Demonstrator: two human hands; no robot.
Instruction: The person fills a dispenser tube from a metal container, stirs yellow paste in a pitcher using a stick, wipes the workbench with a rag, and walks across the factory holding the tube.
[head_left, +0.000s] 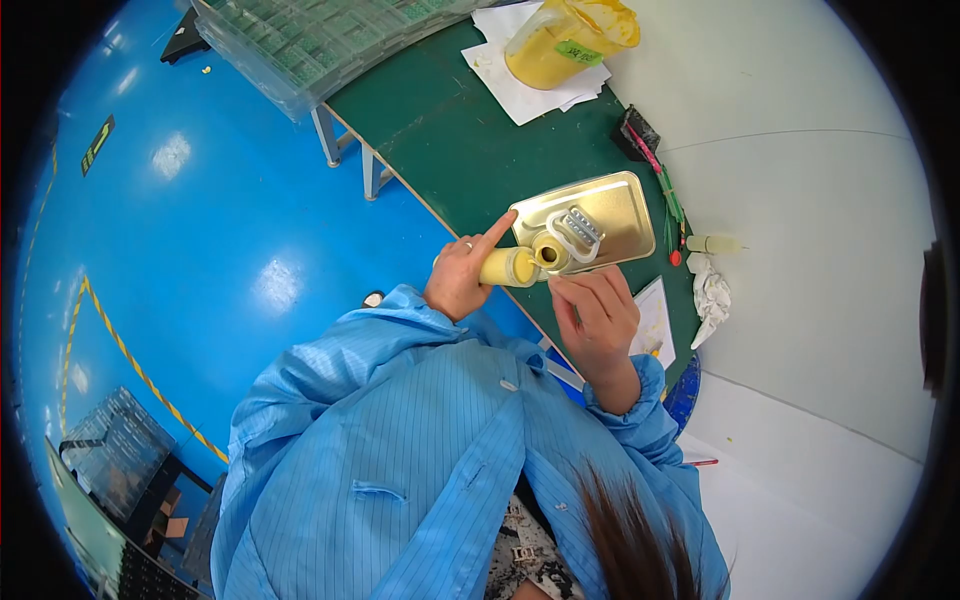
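Note:
My left hand (460,278) is wrapped round a small pale-yellow cylindrical container (506,266), tipped on its side. Its end lies right at the round open mouth (549,255) of a gold-coloured metal can (628,215). The index finger of that hand stretches out to the can's near-left corner. On the can's top is a pale carrying handle (578,232). My right hand (603,315) is closed in a pinch at the edge of the can, just below the mouth; whatever its fingertips hold is hidden or too small to make out.
A yellow-stained tub (556,47) stands on white papers (490,72) at the green table's (420,110) far end. Clear trays (300,45) lie beyond. Along the wall are a black box (636,133), brushes or pens (668,195), a small bottle (712,244) and crumpled tissue (710,295).

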